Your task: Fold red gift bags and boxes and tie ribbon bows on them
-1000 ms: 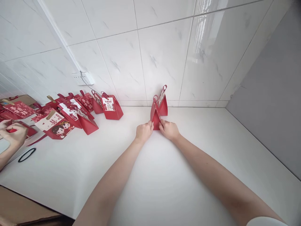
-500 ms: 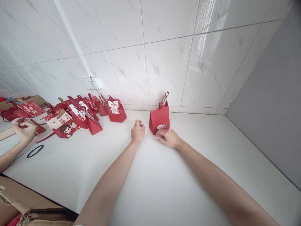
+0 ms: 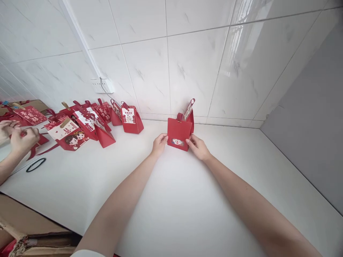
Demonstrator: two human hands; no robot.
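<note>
In the middle of the frame the small red paper gift box (image 3: 178, 132) stands on the white countertop (image 3: 187, 207), close to the tiled wall. A second red tagged gift box (image 3: 190, 115) stands just behind it. The left hand (image 3: 160, 143) pinches its lower left edge and the right hand (image 3: 198, 147) its right edge, fingers closed on the card from both sides. It looks light and thin-walled: stiff along the folds, easily dented on the flat faces, slightly slick. The creased side edges or base corners seem the safest hold. At the left of the frame lies a cluster of red gift boxes (image 3: 103, 125), where another person's hands (image 3: 20, 137) handle red paper near a black elastic loop (image 3: 35, 165).
</note>
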